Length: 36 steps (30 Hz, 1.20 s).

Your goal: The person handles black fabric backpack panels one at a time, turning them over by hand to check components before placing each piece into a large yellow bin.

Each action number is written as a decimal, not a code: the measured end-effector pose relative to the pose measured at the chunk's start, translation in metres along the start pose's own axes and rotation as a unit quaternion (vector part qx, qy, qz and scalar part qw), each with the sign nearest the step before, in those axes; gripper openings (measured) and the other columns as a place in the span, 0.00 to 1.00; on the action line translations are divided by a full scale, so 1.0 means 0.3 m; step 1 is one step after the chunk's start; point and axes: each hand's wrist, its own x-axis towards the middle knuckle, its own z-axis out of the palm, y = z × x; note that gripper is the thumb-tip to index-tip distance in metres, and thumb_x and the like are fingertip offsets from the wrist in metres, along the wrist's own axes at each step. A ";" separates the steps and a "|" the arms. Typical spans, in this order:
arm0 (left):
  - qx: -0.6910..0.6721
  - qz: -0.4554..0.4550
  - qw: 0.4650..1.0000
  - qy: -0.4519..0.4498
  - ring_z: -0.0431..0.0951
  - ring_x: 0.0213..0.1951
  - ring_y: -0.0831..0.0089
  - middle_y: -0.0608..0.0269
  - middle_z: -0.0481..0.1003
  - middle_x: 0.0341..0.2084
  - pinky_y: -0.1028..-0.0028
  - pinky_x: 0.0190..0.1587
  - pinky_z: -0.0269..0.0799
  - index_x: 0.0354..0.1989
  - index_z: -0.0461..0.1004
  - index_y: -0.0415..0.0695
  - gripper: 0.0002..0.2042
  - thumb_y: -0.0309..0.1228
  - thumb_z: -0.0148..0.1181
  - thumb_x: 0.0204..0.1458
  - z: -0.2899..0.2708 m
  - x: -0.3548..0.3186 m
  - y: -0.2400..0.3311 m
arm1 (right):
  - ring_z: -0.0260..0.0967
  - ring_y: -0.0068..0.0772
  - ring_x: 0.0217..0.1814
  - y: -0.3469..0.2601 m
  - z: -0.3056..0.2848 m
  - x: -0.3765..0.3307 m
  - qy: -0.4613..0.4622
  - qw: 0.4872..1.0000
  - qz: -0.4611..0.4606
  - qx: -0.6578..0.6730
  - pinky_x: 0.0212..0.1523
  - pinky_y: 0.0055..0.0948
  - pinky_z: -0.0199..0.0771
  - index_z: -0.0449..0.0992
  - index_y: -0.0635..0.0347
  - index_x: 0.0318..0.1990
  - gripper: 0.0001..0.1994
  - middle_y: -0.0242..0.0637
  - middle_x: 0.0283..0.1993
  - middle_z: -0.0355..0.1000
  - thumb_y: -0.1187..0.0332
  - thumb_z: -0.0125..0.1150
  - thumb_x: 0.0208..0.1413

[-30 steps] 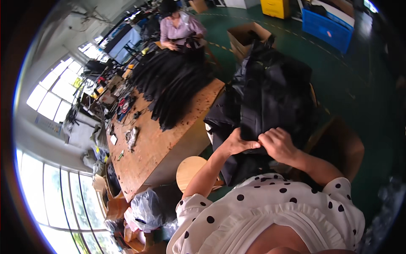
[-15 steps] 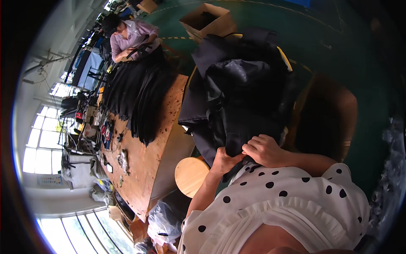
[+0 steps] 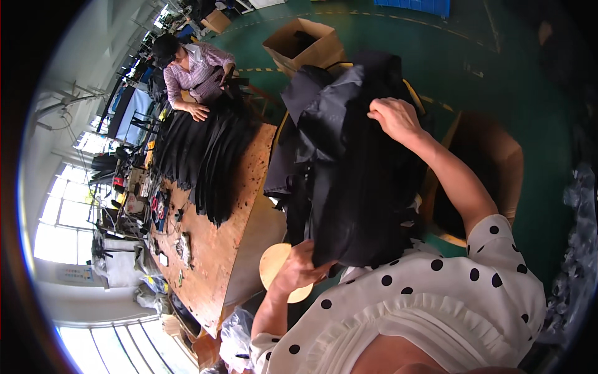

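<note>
A large piece of black fabric (image 3: 349, 206) hangs stretched in front of me, over a pile of dark cloth (image 3: 299, 103) with yellow edging. Close to my body, my left hand (image 3: 301, 269) is closed on the near left edge of the fabric, its fingertips partly hidden behind the cloth. Farther out and to the right, my right hand (image 3: 395, 118) is curled with thumb and fingers pinched at the fabric's far part. Some of the fabric has a shiny, creased face.
Left of me stands a wooden worktable (image 3: 208, 255) with a stack of long black strips (image 3: 199, 156). Behind it a person (image 3: 193, 75) reaches over the strips. A round wooden stool (image 3: 274, 262) is by my left hand. Cardboard boxes stand beyond (image 3: 305, 47) and right (image 3: 514, 168).
My hands were close together near my body. The right has moved forward, spreading the fabric out, and the left slightly down and left. The other person's hand has lowered onto the strips.
</note>
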 end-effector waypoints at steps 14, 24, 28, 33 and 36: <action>-0.229 -0.374 0.898 0.044 0.68 0.25 0.80 0.66 0.75 0.22 0.76 0.34 0.67 0.31 0.74 0.35 0.15 0.32 0.68 0.40 0.189 -0.394 -0.361 | 0.68 0.46 0.30 -0.116 0.096 -0.235 -0.134 0.975 0.084 0.156 0.30 0.39 0.67 0.68 0.60 0.25 0.08 0.41 0.27 0.68 0.67 0.55 0.50; -0.222 -0.397 0.888 0.064 0.71 0.29 0.81 0.66 0.76 0.25 0.76 0.36 0.68 0.31 0.74 0.36 0.13 0.29 0.68 0.39 0.198 -0.364 -0.293 | 0.70 0.40 0.41 -0.262 0.017 -0.298 -0.412 0.866 0.119 0.258 0.40 0.32 0.70 0.66 0.61 0.45 0.24 0.46 0.41 0.70 0.61 0.64 0.41; -0.261 -0.378 0.886 0.059 0.71 0.29 0.80 0.66 0.76 0.25 0.76 0.36 0.68 0.32 0.74 0.36 0.13 0.28 0.68 0.39 0.210 -0.383 -0.321 | 0.70 0.44 0.43 -0.451 -0.051 -0.420 -0.383 0.818 -0.122 0.411 0.45 0.32 0.71 0.67 0.54 0.52 0.24 0.47 0.55 0.61 0.63 0.62 0.45; -0.245 -0.379 0.891 0.047 0.71 0.29 0.81 0.66 0.76 0.26 0.77 0.36 0.68 0.32 0.74 0.36 0.11 0.26 0.66 0.40 0.187 -0.359 -0.309 | 0.72 0.34 0.32 -0.446 -0.053 -0.413 -0.212 0.926 -0.111 0.290 0.31 0.26 0.75 0.72 0.57 0.39 0.13 0.39 0.46 0.66 0.69 0.62 0.44; -0.252 -0.369 0.891 0.078 0.71 0.29 0.80 0.68 0.75 0.26 0.77 0.37 0.68 0.33 0.74 0.37 0.11 0.24 0.66 0.40 0.145 -0.354 -0.308 | 0.70 0.36 0.25 -0.359 -0.026 -0.452 -0.376 0.893 -0.030 0.247 0.24 0.31 0.69 0.74 0.58 0.27 0.08 0.37 0.27 0.71 0.63 0.59 0.47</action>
